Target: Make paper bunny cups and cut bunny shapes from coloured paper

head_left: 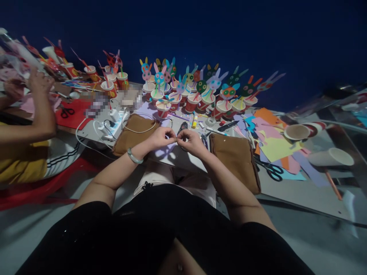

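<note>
My left hand (163, 138) and my right hand (189, 141) meet fingertip to fingertip above the near edge of the table. Thumb and forefinger of each are pinched together; whatever sits between them is too small to make out. Below my hands lies light purple paper (168, 154). A brown cushion (134, 131) is under my left forearm, and a second brown cushion (233, 160) lies by my right forearm. Beyond my hands stand several red paper cups (192, 103) with colourful paper rabbit heads (215, 82) on straws. A yellow glue stick (194, 122) rests in front of them.
Coloured paper sheets (272, 147), black scissors (271, 170) and a white paper cup (334, 157) lie to the right. A white power strip (113, 128) with cables is at left. Further left, a co-worker's arm (40, 103) reaches over red paper (76, 112) with scissors (67, 110).
</note>
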### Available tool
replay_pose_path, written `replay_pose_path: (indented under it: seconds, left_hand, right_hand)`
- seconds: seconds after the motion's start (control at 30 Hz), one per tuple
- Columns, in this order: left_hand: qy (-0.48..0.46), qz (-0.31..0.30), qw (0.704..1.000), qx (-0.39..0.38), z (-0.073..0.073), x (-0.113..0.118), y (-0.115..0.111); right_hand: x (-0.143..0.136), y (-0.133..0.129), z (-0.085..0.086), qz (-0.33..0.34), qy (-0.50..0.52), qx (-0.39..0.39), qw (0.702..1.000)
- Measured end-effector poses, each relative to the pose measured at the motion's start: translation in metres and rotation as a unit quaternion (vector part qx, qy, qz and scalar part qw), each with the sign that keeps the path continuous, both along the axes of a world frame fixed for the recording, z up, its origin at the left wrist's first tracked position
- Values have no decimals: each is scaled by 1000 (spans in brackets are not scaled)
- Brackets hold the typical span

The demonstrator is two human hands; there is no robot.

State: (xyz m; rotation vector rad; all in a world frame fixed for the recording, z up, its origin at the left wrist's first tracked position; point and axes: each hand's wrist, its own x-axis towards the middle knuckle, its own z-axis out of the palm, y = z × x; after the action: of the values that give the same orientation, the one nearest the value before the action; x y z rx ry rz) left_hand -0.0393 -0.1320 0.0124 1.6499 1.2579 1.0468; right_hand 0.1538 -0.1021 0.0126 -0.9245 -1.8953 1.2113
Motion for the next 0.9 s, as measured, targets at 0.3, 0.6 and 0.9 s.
replay_pose_path:
  seconds: [0.3,0.6,0.9]
  left_hand:
    - [-166,54,984,-47,-15,1,-2]
    - [-231,93,964,-94,-20,-2,0]
    - [-244,119,957,-101,-17,-6,0]
  right_hand:
    - [-18,6,-8,-86,155,-141,974]
    - [-29,13,-14,-82,189,-222,953]
    - [-37,16,-21,-70,154,-218,961]
